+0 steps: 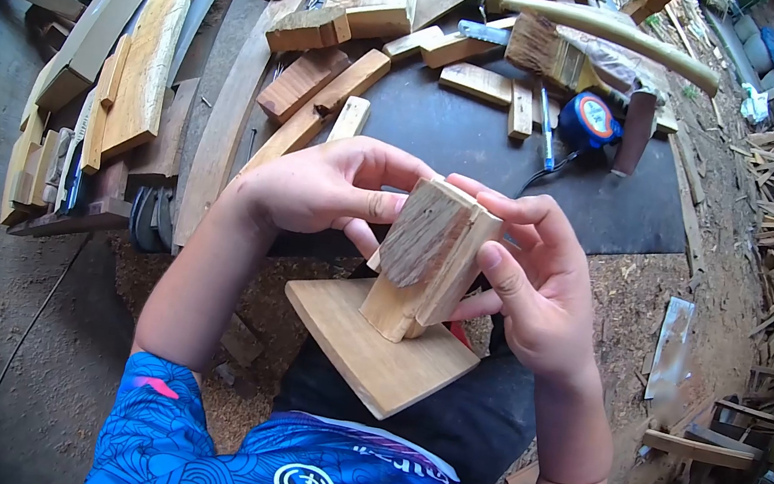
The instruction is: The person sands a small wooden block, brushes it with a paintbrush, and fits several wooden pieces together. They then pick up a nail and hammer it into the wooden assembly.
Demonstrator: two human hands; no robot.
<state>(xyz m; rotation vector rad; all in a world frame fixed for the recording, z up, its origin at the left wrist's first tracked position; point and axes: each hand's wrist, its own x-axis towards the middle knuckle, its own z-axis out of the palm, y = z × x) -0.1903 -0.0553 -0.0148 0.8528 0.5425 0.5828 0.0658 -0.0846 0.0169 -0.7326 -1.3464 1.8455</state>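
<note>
The left hand (315, 185) and the right hand (541, 292) pinch the sides of a small brown block made of rough wood pieces (427, 243). The block stands up on a flat, light brown wooden board (379, 357), above the person's dark-covered lap (481, 414).

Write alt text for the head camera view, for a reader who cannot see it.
A person's left hand and right hand hold upright wooden pieces above a flat wooden board. Beyond them, a cluttered workbench carries wood blocks, a brush and a blue tape measure.
</note>
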